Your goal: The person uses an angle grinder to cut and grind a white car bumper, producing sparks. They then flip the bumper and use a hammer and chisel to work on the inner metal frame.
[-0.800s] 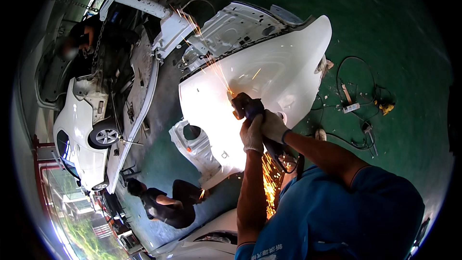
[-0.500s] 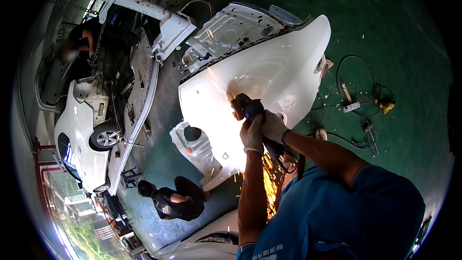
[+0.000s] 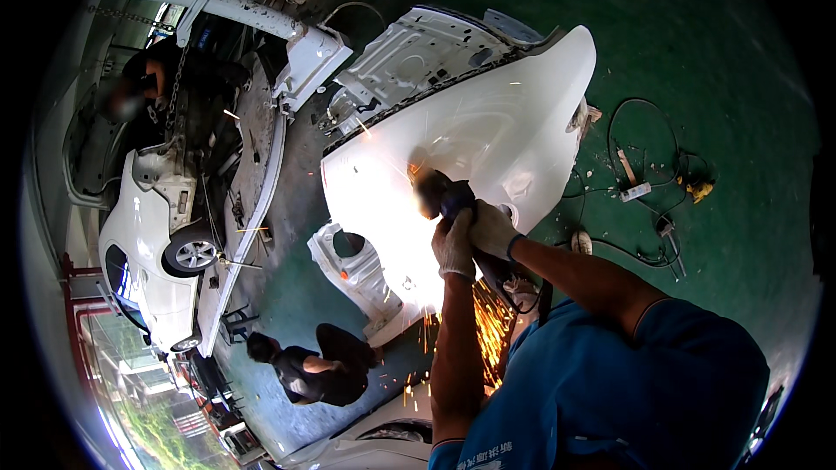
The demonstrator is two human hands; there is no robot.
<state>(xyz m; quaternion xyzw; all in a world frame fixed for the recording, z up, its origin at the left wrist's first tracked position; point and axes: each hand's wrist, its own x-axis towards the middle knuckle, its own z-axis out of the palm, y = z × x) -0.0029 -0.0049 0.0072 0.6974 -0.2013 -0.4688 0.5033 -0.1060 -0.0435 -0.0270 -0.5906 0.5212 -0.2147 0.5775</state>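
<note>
Both my gloved hands are closed on a dark angle grinder (image 3: 455, 198). My left hand (image 3: 454, 246) grips it from the near left, and my right hand (image 3: 495, 230) wraps its body from the right. The grinder's head meets a large white car body panel (image 3: 488, 113), where a bright glare washes out the contact spot. Orange sparks (image 3: 493, 326) stream down past my left forearm, and a few fly across the panel. Glare and the grinder itself hide the disc.
Left, a person in dark clothes (image 3: 313, 365) crouches; another (image 3: 148, 78) leans by a white car (image 3: 152, 244) on a frame rack (image 3: 252, 209). A hammer (image 3: 627, 170), power strip (image 3: 636, 192) and cables (image 3: 643, 103) lie on the green floor at right. Another car's front (image 3: 366, 448) is below.
The grinder's head has shifted and tilted slightly on the panel, with both hands still on it. The spark stream below looks broader, and the crouching person's posture has changed a little.
</note>
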